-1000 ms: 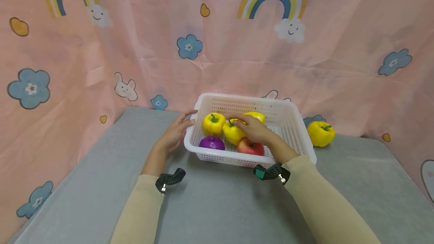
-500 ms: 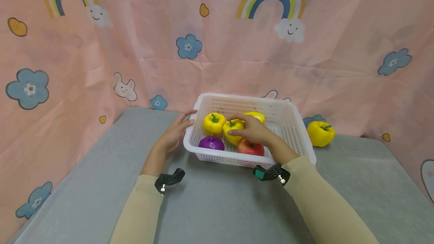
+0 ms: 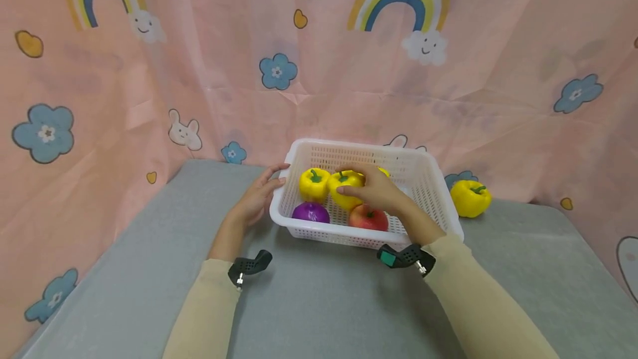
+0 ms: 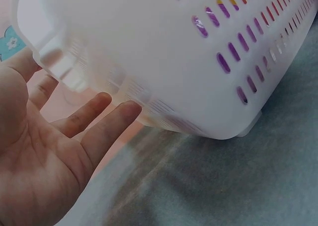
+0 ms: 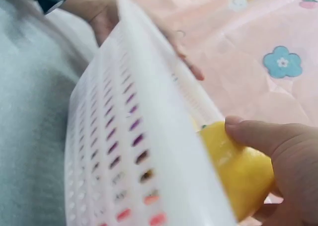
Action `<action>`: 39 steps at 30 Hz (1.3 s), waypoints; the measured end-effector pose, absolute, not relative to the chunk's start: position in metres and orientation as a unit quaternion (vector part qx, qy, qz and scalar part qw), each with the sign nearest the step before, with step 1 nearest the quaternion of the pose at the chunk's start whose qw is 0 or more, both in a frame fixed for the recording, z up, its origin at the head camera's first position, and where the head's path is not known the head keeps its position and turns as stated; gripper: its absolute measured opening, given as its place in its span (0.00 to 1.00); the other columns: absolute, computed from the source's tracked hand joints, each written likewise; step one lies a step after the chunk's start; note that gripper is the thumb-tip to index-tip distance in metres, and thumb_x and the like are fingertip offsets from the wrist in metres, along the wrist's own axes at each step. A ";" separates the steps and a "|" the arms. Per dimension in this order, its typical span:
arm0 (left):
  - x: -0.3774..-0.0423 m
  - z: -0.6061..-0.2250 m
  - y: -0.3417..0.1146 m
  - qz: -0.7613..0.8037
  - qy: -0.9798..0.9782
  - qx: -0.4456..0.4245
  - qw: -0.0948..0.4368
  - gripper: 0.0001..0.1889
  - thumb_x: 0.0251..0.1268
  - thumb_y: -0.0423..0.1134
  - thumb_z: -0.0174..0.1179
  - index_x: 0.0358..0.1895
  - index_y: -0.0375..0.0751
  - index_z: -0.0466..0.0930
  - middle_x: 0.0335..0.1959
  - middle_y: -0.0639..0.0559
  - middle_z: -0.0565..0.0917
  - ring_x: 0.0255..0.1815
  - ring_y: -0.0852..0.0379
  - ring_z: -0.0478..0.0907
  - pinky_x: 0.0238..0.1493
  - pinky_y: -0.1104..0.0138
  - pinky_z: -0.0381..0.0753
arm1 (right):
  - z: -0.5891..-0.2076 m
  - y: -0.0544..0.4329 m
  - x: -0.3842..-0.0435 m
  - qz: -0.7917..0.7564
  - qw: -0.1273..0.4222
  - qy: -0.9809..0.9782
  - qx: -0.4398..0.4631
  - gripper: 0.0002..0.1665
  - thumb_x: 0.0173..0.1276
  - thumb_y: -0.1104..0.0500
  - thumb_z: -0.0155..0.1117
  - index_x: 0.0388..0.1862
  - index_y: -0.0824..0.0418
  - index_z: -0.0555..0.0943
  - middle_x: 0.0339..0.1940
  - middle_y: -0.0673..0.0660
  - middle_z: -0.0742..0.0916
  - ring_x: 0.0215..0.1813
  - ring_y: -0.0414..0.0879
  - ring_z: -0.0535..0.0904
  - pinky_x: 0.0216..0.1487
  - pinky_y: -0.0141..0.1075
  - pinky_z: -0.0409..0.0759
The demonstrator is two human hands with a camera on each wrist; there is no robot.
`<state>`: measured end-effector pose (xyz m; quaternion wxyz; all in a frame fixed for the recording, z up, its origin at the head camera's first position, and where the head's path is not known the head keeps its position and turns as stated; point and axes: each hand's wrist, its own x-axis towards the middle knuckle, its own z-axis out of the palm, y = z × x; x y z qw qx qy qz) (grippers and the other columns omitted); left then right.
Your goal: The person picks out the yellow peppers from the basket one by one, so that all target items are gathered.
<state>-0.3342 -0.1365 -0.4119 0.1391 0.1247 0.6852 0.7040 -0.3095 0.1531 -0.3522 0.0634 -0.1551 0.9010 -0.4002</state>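
Note:
A white perforated plastic basket holds several pieces of produce. My right hand is inside it, thumb and fingers around a yellow bell pepper; the right wrist view shows that pepper against the thumb. Left of it sits another yellow bell pepper. Nearer the front wall are a purple onion-like ball and a red apple. A further yellow thing is mostly hidden behind my right hand. My left hand touches the basket's left side, its fingers extended.
One more yellow bell pepper stands on the grey tabletop, just right of the basket. Behind the table hangs a pink patterned curtain, close to the basket's back rim.
My right thumb has come round the front of the middle pepper, and that pepper has lifted and turned slightly more upright. My left hand stays at the basket's side.

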 end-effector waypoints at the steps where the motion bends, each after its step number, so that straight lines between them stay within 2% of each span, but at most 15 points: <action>1: -0.334 -0.413 -0.137 0.703 0.686 0.125 0.139 0.23 0.81 0.41 0.43 0.75 0.52 0.58 0.77 0.40 0.64 0.72 0.33 0.70 0.65 0.44 0.78 | -0.351 0.155 -0.309 -0.405 0.058 0.899 -0.158 0.29 0.68 0.48 0.69 0.67 0.50 0.76 0.69 0.57 0.79 0.62 0.56 0.76 0.64 0.50 0.82; 8: -0.332 -0.414 -0.137 0.700 0.691 0.119 0.136 0.25 0.81 0.42 0.44 0.76 0.52 0.57 0.77 0.40 0.64 0.72 0.34 0.70 0.65 0.45 0.79 | -0.340 0.175 -0.297 -0.421 0.019 0.893 -0.159 0.33 0.69 0.48 0.67 0.71 0.51 0.73 0.70 0.59 0.78 0.61 0.57 0.78 0.58 0.49 0.86; 14: -0.333 -0.411 -0.143 0.693 0.699 0.117 0.131 0.25 0.81 0.42 0.44 0.77 0.53 0.56 0.77 0.40 0.63 0.71 0.34 0.70 0.65 0.48 0.80 | -0.331 0.190 -0.284 -0.419 -0.004 0.894 -0.161 0.33 0.71 0.47 0.66 0.72 0.52 0.72 0.73 0.59 0.76 0.64 0.57 0.75 0.68 0.54 0.79; 18: -0.333 -0.410 -0.145 0.691 0.702 0.116 0.127 0.25 0.81 0.42 0.44 0.77 0.52 0.56 0.77 0.40 0.63 0.71 0.34 0.70 0.65 0.47 0.80 | -0.326 0.201 -0.275 -0.414 -0.021 0.895 -0.166 0.31 0.73 0.47 0.64 0.72 0.52 0.72 0.73 0.59 0.75 0.65 0.56 0.74 0.69 0.54 0.78; 22: -0.332 -0.410 -0.145 0.691 0.702 0.116 0.125 0.25 0.81 0.42 0.44 0.77 0.52 0.56 0.78 0.40 0.63 0.72 0.33 0.70 0.66 0.46 0.78 | -0.321 0.213 -0.266 -0.414 -0.041 0.894 -0.168 0.30 0.75 0.48 0.62 0.72 0.51 0.71 0.69 0.60 0.76 0.58 0.55 0.75 0.58 0.40 0.84; 25: -0.332 -0.410 -0.145 0.691 0.703 0.117 0.123 0.25 0.81 0.43 0.44 0.77 0.52 0.56 0.78 0.40 0.62 0.73 0.33 0.69 0.67 0.45 0.77 | -0.317 0.222 -0.261 -0.421 -0.054 0.892 -0.158 0.30 0.75 0.48 0.61 0.73 0.51 0.70 0.68 0.61 0.76 0.56 0.55 0.75 0.51 0.28 0.81; 27: -0.332 -0.411 -0.145 0.692 0.701 0.117 0.122 0.25 0.81 0.42 0.44 0.77 0.52 0.57 0.78 0.40 0.62 0.73 0.33 0.69 0.67 0.45 0.77 | -0.315 0.228 -0.258 -0.426 -0.064 0.889 -0.154 0.30 0.76 0.48 0.60 0.74 0.51 0.69 0.68 0.62 0.76 0.57 0.56 0.76 0.48 0.23 0.80; 35: -0.332 -0.412 -0.140 0.691 0.703 0.116 0.118 0.24 0.81 0.41 0.44 0.76 0.53 0.59 0.78 0.41 0.63 0.72 0.34 0.70 0.65 0.45 0.78 | -0.312 0.256 -0.249 -0.427 -0.137 0.885 -0.126 0.31 0.75 0.50 0.61 0.74 0.53 0.70 0.70 0.62 0.77 0.55 0.48 0.74 0.49 0.14 0.74; 39: -0.331 -0.412 -0.136 0.694 0.700 0.113 0.125 0.23 0.81 0.42 0.44 0.75 0.55 0.60 0.77 0.43 0.64 0.72 0.35 0.71 0.64 0.47 0.80 | -0.309 0.275 -0.244 -0.449 -0.176 0.869 -0.108 0.30 0.74 0.54 0.63 0.74 0.54 0.72 0.78 0.61 0.70 0.65 0.56 0.77 0.52 0.12 0.74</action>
